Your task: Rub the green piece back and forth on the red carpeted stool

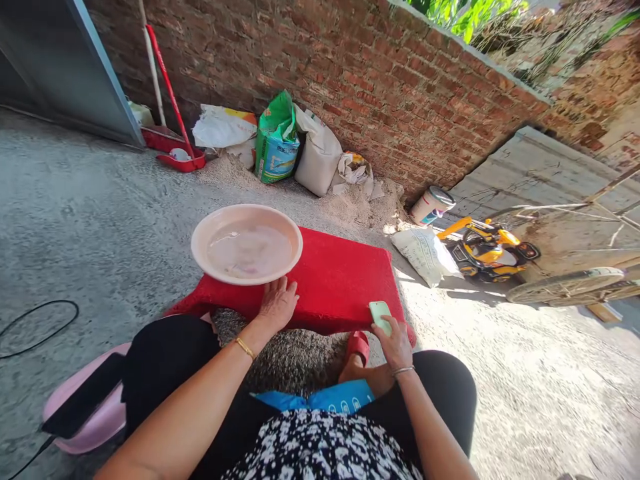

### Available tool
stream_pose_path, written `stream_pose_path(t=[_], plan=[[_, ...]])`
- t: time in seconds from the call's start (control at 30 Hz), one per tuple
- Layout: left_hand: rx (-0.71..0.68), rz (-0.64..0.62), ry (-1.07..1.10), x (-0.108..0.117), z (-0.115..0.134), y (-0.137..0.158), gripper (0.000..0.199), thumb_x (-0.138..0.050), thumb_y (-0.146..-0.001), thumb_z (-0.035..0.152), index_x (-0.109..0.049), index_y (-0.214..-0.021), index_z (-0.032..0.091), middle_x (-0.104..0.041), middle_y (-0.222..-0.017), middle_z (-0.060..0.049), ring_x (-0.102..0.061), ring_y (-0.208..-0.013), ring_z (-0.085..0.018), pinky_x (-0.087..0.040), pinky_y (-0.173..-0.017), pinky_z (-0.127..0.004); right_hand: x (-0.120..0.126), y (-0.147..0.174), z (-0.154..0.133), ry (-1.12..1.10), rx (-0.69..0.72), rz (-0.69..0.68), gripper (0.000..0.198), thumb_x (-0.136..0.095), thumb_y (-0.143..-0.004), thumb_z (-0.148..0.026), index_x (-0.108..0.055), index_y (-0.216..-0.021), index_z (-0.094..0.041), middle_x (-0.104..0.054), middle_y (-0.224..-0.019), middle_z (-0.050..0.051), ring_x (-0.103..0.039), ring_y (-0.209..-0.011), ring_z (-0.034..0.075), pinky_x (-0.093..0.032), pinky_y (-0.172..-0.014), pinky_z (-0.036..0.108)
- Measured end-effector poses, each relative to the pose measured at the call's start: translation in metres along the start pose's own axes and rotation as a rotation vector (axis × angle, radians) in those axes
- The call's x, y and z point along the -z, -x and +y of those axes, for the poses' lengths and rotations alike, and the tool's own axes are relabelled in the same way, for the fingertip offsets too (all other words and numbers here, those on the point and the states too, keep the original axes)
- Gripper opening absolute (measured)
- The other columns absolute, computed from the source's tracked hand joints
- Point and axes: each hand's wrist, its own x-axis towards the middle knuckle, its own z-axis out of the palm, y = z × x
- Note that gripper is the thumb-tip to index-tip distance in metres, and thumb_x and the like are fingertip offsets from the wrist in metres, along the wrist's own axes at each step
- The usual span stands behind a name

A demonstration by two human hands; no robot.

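A pale peach basin (199, 252) of cloudy water stands on the left part of a low red table (345, 270). Something blurred lies under the water; I cannot make out what. My left hand (279, 305) rests at the table's near edge, against the basin's near side, its fingers apart and their tips partly hidden by the basin. My right hand (395, 343) is closed around the lower end of a pale green bar of soap (380, 313), above the table's near right corner.
A pink seat-like object (90, 420) and a black cable (65, 302) lie at left. Along the brick wall stand a red dustpan (185, 161), a green sack (277, 143), a white sack (320, 157) and a bucket (431, 203). A yellow toy motorbike (493, 253) is at right.
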Motion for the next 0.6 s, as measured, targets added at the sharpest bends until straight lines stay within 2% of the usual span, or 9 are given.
stream_pose_path(t=[0.1, 0.17, 0.27, 0.37, 0.43, 0.5, 0.6], plan=[[-0.014, -0.078, 0.003, 0.002, -0.001, 0.006, 0.058, -0.053, -0.084, 0.049, -0.050, -0.132, 0.017, -0.043, -0.140, -0.021, -0.034, -0.133, -0.038, -0.027, -0.106, -0.056, 0.017, -0.009, 0.026, 0.008, -0.224, 0.056, 0.046, -0.057, -0.076, -0.056, -0.062, -0.111, -0.026, -0.055, -0.099, 0.009, -0.058, -0.091, 0.029, -0.044, -0.077, 0.040], [-0.015, -0.150, -0.019, 0.002, -0.005, 0.012, 0.080, -0.062, -0.075, 0.057, -0.039, -0.140, 0.017, -0.032, -0.148, -0.024, -0.023, -0.138, -0.040, -0.020, -0.106, -0.065, 0.016, -0.009, 0.015, -0.029, -0.227, 0.060, 0.046, -0.056, -0.077, -0.057, -0.062, -0.110, -0.025, -0.055, -0.099, 0.009, -0.058, -0.090, 0.028, -0.044, -0.076, 0.039], [-0.016, -0.179, -0.114, -0.001, -0.012, 0.021, 0.096, -0.071, -0.068, 0.053, -0.029, -0.146, 0.014, -0.019, -0.153, -0.025, -0.016, -0.141, -0.039, -0.013, -0.108, -0.066, -0.003, 0.002, -0.037, -0.123, 0.023, -0.007, 0.041, -0.056, -0.080, -0.053, -0.062, -0.110, -0.025, -0.054, -0.099, 0.007, -0.058, -0.091, 0.024, -0.045, -0.077, 0.034], [-0.016, -0.119, -0.193, -0.008, -0.016, 0.025, 0.090, -0.069, -0.073, 0.042, -0.027, -0.146, 0.012, -0.017, -0.153, -0.024, -0.017, -0.142, -0.038, -0.010, -0.110, -0.063, -0.030, 0.019, -0.099, -0.155, 0.299, -0.129, 0.033, -0.059, -0.082, -0.046, -0.062, -0.109, -0.027, -0.052, -0.098, 0.004, -0.058, -0.087, 0.019, -0.045, -0.074, 0.029], [-0.012, -0.080, -0.207, -0.013, -0.016, 0.026, 0.084, -0.066, -0.077, 0.037, -0.027, -0.146, 0.010, -0.018, -0.153, -0.024, -0.017, -0.141, -0.038, -0.010, -0.110, -0.064, -0.042, 0.025, -0.122, -0.125, 0.404, -0.176, 0.032, -0.061, -0.082, -0.043, -0.062, -0.109, -0.028, -0.052, -0.099, 0.004, -0.058, -0.085, 0.018, -0.045, -0.072, 0.027], [-0.014, -0.070, -0.200, -0.014, -0.014, 0.025, 0.081, -0.065, -0.078, 0.035, -0.028, -0.146, 0.010, -0.019, -0.152, -0.025, -0.017, -0.141, -0.038, -0.010, -0.110, -0.065, -0.044, 0.024, -0.120, -0.081, 0.419, -0.178, 0.032, -0.062, -0.082, -0.043, -0.062, -0.110, -0.028, -0.052, -0.100, 0.004, -0.058, -0.086, 0.018, -0.044, -0.071, 0.027], [-0.011, -0.080, -0.193, -0.013, -0.011, 0.024, 0.081, -0.067, -0.076, 0.032, -0.030, -0.145, 0.010, -0.021, -0.151, -0.025, -0.019, -0.141, -0.039, -0.011, -0.109, -0.066, -0.027, 0.010, -0.073, -0.013, 0.245, -0.127, 0.034, -0.058, -0.083, -0.046, -0.061, -0.112, -0.029, -0.051, -0.102, 0.004, -0.058, -0.089, 0.020, -0.045, -0.072, 0.029]])
